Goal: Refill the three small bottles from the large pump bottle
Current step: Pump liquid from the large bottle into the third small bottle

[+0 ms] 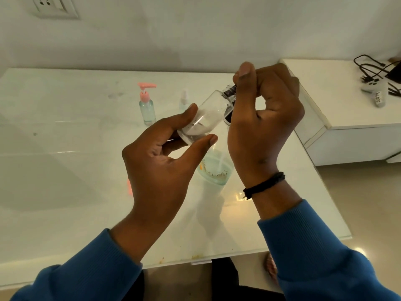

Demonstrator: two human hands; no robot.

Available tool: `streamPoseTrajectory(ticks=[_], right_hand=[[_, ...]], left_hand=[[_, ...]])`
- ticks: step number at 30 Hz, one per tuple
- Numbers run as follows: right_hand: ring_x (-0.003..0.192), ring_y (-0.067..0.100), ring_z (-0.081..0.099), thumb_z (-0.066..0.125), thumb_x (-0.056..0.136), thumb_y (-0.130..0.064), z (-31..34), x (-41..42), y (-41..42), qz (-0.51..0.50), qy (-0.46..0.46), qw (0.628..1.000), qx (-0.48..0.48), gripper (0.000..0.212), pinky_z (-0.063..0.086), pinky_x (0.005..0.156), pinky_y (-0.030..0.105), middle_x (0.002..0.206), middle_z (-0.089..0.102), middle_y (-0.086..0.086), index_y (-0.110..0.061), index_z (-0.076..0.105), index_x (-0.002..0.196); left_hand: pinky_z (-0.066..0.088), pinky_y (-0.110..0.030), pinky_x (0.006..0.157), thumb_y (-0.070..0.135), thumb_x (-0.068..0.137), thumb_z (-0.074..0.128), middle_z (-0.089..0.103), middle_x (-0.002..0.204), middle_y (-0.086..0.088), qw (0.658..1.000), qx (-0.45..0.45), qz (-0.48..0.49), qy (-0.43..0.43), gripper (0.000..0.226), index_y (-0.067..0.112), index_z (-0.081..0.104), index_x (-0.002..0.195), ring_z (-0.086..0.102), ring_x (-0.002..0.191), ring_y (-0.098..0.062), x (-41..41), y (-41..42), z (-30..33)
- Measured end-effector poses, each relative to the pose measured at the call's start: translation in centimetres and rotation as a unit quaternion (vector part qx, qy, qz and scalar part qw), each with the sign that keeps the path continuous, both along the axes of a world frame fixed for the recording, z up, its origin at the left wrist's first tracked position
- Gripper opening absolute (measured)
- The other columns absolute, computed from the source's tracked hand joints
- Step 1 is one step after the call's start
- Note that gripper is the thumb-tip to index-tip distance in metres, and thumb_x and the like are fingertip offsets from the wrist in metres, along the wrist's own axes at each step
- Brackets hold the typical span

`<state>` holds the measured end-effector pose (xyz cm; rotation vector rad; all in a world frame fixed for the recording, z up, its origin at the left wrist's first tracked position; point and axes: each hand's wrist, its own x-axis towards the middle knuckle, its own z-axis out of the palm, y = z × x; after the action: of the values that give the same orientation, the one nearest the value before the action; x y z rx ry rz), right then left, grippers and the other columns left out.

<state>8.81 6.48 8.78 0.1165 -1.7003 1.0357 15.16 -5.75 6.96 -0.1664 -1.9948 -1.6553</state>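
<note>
White glossy table [65,131] against a pale wall; both hands, left [160,161] and right [264,118], grip a tilted clear bottle [208,114].

Both arms wear blue sleeves [325,253] made of soft knit cloth. Each sleeve ends in a ribbed cuff just below the wrist. A thin black string band [263,185] goes around the right wrist, just above the cuff, with a small knot and frayed ends. Both hands are bare.
</note>
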Motion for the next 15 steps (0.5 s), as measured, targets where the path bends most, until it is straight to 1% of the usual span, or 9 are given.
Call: streamPoseTrajectory(ticks=[3,5,8,10,12,15], right_hand=[[0.069,0.030,0.053,0.060,0.099,-0.013,-0.52,0.03,-0.12,0.008,-0.008,1.000,-0.010,0.033,0.045,0.064,0.053,0.073,0.057,-0.001,0.001,0.065,0.070],[0.072,0.030,0.054,0.060,0.099,-0.015,-0.78,0.02,-0.08,0.005,-0.014,1.000,-0.015,0.032,0.045,0.065,0.055,0.074,0.059,0.000,0.000,0.066,0.071],[0.071,0.025,0.052,0.060,0.099,-0.016,-0.32,0.11,-0.02,-0.004,-0.010,1.000,-0.004,0.033,0.044,0.066,0.051,0.071,0.060,0.003,0.000,0.067,0.070],[0.069,0.024,0.051,0.060,0.098,-0.014,-0.01,0.10,-0.04,-0.004,0.001,1.000,0.005,0.033,0.044,0.066,0.050,0.070,0.057,0.000,0.000,0.066,0.069],[0.069,0.026,0.051,0.061,0.098,-0.012,-0.22,0.09,-0.11,-0.002,0.002,1.000,0.002,0.031,0.044,0.065,0.052,0.072,0.054,-0.004,-0.001,0.065,0.069],[0.071,0.029,0.055,0.061,0.099,-0.012,-0.79,0.04,0.01,0.002,-0.010,1.000,-0.011,0.030,0.046,0.064,0.055,0.075,0.055,-0.006,-0.003,0.065,0.071]], left_hand=[[0.056,-0.014,0.085,0.019,0.081,0.085,0.070,0.121,0.008,1.000,-0.005,-0.002,-0.003,0.044,0.017,0.068,0.122,0.068,0.109,0.000,-0.04,0.06,-0.11],[0.056,-0.015,0.085,0.019,0.081,0.085,0.070,0.121,0.007,1.000,-0.005,-0.003,-0.004,0.046,0.014,0.069,0.123,0.069,0.109,-0.002,-0.07,0.07,-0.17],[0.056,-0.014,0.084,0.018,0.081,0.085,0.070,0.121,0.007,1.000,-0.002,-0.006,0.000,0.045,0.017,0.067,0.122,0.068,0.110,0.000,-0.03,0.06,-0.11],[0.056,-0.014,0.085,0.017,0.081,0.085,0.070,0.121,0.008,1.000,0.000,-0.002,0.002,0.044,0.019,0.066,0.120,0.068,0.110,0.001,-0.03,0.00,-0.08],[0.057,-0.015,0.085,0.016,0.081,0.085,0.070,0.120,0.007,1.000,0.000,-0.001,0.000,0.043,0.017,0.067,0.121,0.068,0.109,0.000,-0.07,-0.04,-0.18],[0.057,-0.017,0.085,0.018,0.081,0.086,0.071,0.121,0.005,1.000,-0.007,-0.001,-0.002,0.045,0.015,0.069,0.122,0.069,0.109,-0.003,-0.18,-0.08,-0.35]])
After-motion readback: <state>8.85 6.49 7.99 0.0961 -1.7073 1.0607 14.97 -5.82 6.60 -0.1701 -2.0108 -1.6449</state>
